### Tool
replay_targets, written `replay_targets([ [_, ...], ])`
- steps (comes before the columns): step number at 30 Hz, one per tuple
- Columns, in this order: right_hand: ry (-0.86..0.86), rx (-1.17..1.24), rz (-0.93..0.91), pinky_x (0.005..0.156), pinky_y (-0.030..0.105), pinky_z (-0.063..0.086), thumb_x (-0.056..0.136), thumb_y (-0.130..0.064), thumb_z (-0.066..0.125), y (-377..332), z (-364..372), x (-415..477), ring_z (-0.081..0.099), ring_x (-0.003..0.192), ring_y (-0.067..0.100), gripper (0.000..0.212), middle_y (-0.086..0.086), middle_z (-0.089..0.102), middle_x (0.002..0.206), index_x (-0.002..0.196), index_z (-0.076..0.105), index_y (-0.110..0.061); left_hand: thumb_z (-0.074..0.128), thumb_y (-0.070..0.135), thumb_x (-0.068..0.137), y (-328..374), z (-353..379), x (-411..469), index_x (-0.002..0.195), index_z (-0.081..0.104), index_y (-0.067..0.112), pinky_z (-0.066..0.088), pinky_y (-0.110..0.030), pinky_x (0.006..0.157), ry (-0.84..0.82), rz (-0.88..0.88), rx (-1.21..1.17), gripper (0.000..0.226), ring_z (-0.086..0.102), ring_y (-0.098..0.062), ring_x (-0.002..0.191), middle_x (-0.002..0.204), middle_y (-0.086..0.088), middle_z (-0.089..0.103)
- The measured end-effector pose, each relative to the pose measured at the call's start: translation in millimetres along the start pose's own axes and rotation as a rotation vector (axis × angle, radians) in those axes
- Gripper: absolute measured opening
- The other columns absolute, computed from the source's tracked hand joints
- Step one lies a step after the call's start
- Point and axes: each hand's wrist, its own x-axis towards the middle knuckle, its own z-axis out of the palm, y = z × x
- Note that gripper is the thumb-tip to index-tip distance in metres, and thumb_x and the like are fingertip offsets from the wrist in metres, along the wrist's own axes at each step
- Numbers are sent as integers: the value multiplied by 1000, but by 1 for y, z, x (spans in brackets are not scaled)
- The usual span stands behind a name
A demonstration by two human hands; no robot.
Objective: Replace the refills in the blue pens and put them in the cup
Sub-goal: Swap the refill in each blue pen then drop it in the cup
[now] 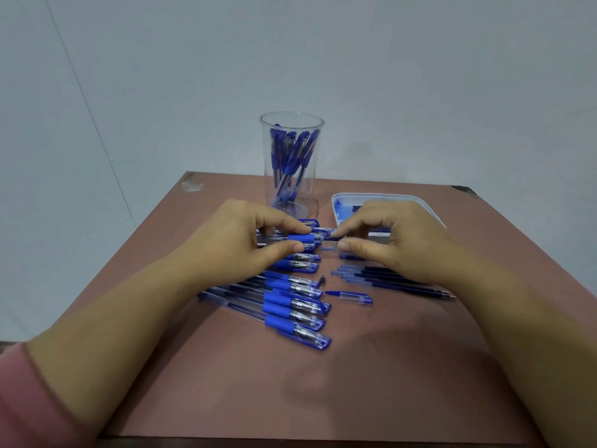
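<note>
Centrally, left hand (245, 236) pinching a blue pen (300, 238) by its rubber grip, right hand (399, 242) pinching the same pen's front end, above a row of capped pens (292, 307), clear cup (311, 184) holding pens just behind.

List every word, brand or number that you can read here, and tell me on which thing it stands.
No text can be read.
The pens show small marks on their barrels, too blurred to read.
The cup, the tray and the loose cap show no writing.

head cam | looks forward and down | close over table (371, 383) | single view
</note>
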Motion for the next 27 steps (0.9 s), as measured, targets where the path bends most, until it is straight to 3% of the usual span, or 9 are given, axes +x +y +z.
replay_targets([
  [2, -9, 2, 14, 79, 19, 49, 78, -46, 70, -1, 0, 0, 63, 86, 4, 20, -19, 66, 87, 96, 64, -53, 75, 36, 80, 0, 0, 0, 103, 71, 43, 46, -9, 65, 2, 1, -5, 24, 64, 3, 72, 82, 32, 68],
  [6, 49, 14, 49, 75, 22, 52, 80, -25, 77, 6, -5, -4, 63, 81, 6, 22, -12, 66, 80, 88, 64, -41, 70, 43, 77, 1, -1, 1, 100, 67, 49, 42, -6, 64, 10, 16, -30, 24, 61, 8, 70, 77, 42, 61],
  [9, 47, -8, 52, 77, 23, 51, 83, -23, 74, 3, 0, -2, 63, 79, 4, 15, -15, 65, 77, 87, 66, -36, 68, 45, 77, 2, -1, 1, 99, 65, 52, 43, -6, 67, 9, 34, -37, 24, 62, 9, 74, 78, 44, 60],
  [12, 46, -32, 27, 77, 18, 49, 85, -26, 71, -2, 9, 1, 62, 82, 2, 18, -17, 65, 82, 103, 72, -30, 72, 40, 79, 0, -1, 1, 100, 66, 51, 48, -11, 70, 1, 41, -36, 25, 64, 8, 76, 79, 39, 64],
  [17, 9, -57, 11, 82, 21, 48, 89, -24, 66, -5, 12, 1, 57, 87, 6, 38, -16, 61, 93, 124, 61, -36, 74, 36, 80, -3, -3, 2, 100, 64, 54, 51, -15, 69, -3, 52, -25, 28, 66, 1, 75, 78, 37, 65],
  [22, -72, 2, 104, 82, 32, 54, 79, -28, 76, -5, 12, -2, 63, 87, 3, 19, -14, 66, 91, 97, 72, -33, 74, 35, 80, -4, -4, 2, 96, 63, 56, 51, -14, 68, 16, 53, -30, 29, 67, -4, 75, 81, 39, 64],
  [27, -202, -29, 96, 80, 33, 52, 74, -44, 78, -9, 21, 4, 62, 87, 2, 21, -15, 65, 89, 93, 75, -34, 73, 38, 78, -5, -5, 2, 99, 64, 52, 47, -8, 68, 25, 38, -23, 26, 65, 6, 76, 76, 41, 62],
])
